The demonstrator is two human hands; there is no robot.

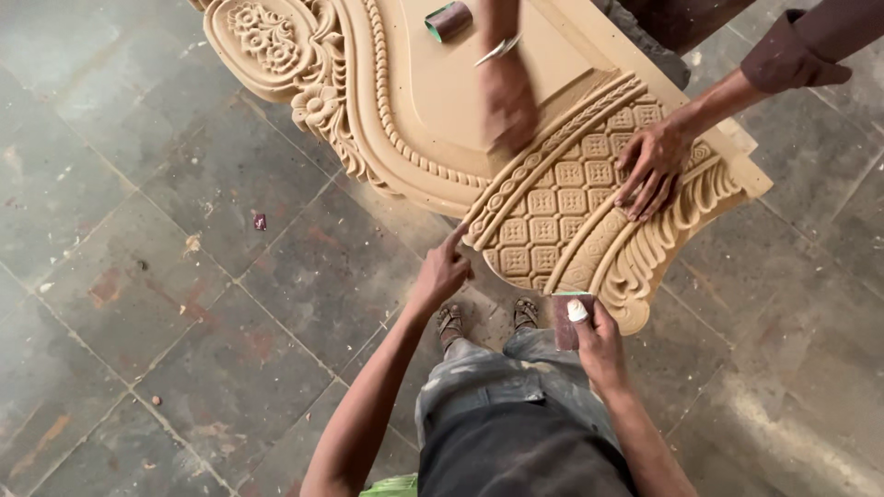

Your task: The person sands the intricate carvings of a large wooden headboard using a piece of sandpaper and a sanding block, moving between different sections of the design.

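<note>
A large carved tan wooden panel (433,101) with floral scrolls, bead edging and a lattice of small squares lies across the floor in front of me. My left hand (444,269) rests its index fingertip against the panel's lower edge beside the lattice. My right hand (594,339) grips a folded piece of brown sandpaper (566,320), held against the fluted border at the panel's near corner; one finger wears a white wrap. Another person's two hands (508,99) (652,164) press on the panel from the far side, one blurred with motion.
A grey stone-tile floor (166,294) lies all around, dusty and stained. A sandpaper roll (448,20) rests on the panel's flat centre. My sandalled feet (486,318) sit just under the panel's edge. A small dark scrap (260,222) lies on the tiles.
</note>
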